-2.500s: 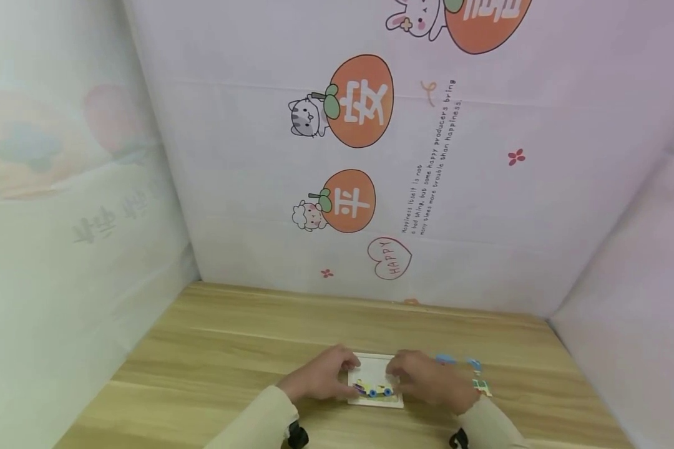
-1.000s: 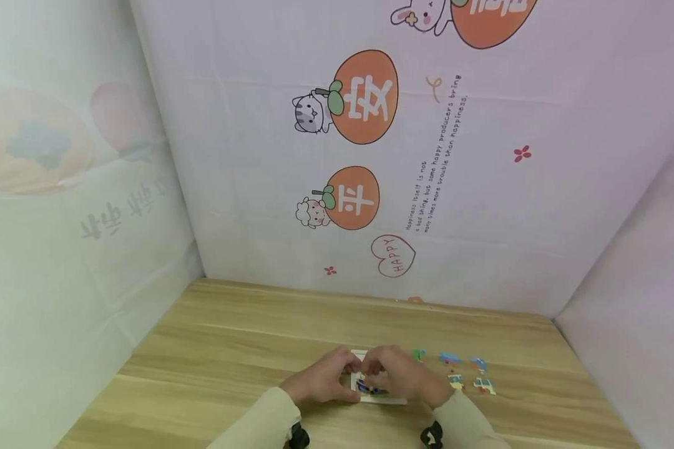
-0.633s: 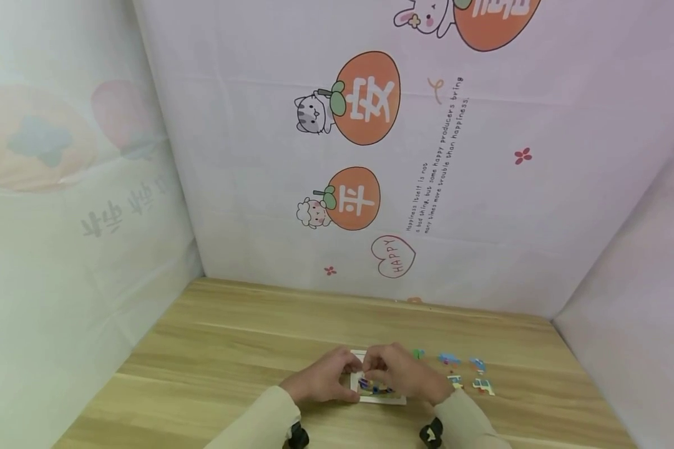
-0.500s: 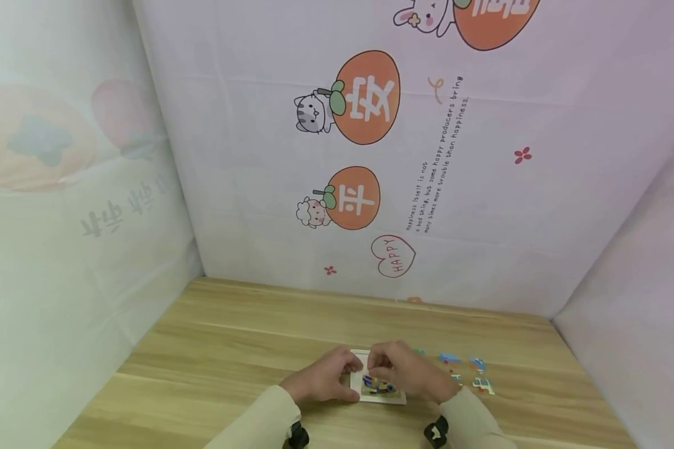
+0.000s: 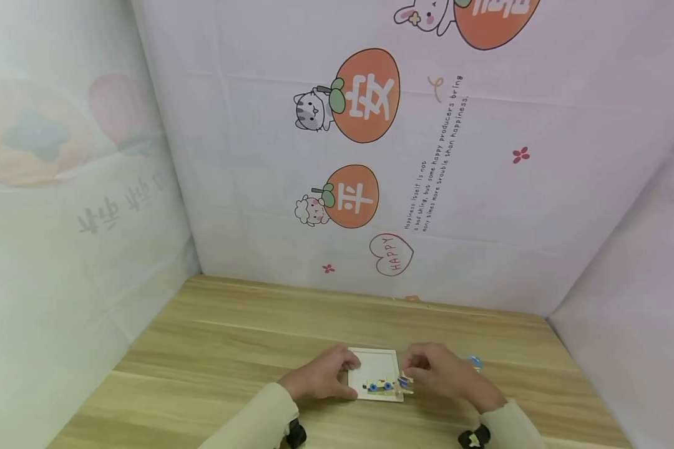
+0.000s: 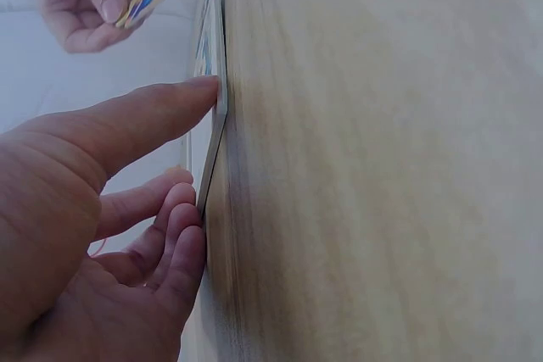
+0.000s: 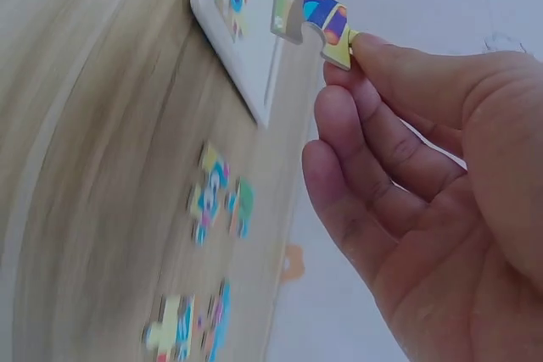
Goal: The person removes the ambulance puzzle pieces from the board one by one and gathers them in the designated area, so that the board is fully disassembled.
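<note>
My left hand (image 5: 321, 374) holds the left side of a white puzzle tray (image 5: 373, 363). In the left wrist view its thumb lies on one edge of the tray and its fingertips touch another. Inside the tray, along the near side, lie joined yellow pieces (image 5: 379, 385) with blue wheels. My right hand (image 5: 442, 372) pinches a jigsaw piece (image 7: 327, 19) between thumb and forefinger, just over the tray's right edge. That piece is yellow and green with a purple and blue print and a rounded notch. The other right fingers curl loosely below it.
Several loose jigsaw pieces (image 7: 210, 192) lie on the wooden table (image 5: 247, 349) to the right of the tray. Most are hidden behind the right hand in the head view; one blue piece (image 5: 474, 362) shows beyond it. White printed cloth (image 5: 258, 187) walls the table's back and sides.
My right hand has moved right from over the tray, carrying the purple-printed piece, which lay at the tray's left earlier. The left hand stays on the tray.
</note>
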### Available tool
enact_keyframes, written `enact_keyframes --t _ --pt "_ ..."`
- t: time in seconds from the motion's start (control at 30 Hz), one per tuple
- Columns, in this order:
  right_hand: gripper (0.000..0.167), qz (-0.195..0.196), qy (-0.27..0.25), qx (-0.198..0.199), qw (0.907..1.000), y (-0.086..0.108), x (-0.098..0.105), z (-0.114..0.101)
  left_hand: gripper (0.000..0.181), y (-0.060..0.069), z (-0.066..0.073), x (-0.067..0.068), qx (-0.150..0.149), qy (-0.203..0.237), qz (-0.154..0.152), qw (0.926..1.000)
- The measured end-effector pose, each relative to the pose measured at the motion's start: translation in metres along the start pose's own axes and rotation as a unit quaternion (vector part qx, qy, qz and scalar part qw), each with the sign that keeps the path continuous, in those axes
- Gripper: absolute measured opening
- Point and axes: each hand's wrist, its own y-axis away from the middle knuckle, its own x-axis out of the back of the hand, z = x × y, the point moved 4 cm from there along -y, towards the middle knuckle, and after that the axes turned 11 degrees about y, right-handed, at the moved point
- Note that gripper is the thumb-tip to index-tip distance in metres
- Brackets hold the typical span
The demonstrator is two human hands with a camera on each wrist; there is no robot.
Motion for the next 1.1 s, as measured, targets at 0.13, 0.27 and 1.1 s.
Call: enact_keyframes --t 0.13,0.27,1.1 --pt "0.006 0.014 0.003 -0.011 0.9998 0.015 0.007 0.01 0.054 0.0 -0.001 0.0 0.0 -0.003 -0.001 1.0" --pt "0.006 0.025 -0.003 -0.022 0.9994 0.027 0.011 0.018 0.055 0.0 -0.001 0.0 -0.002 0.0 -0.002 1.0" --pt "0.01 0.056 0.032 -0.03 0.9975 0.04 -0.011 0.036 0.053 0.002 0.0 0.0 -0.001 0.009 0.003 1.0"
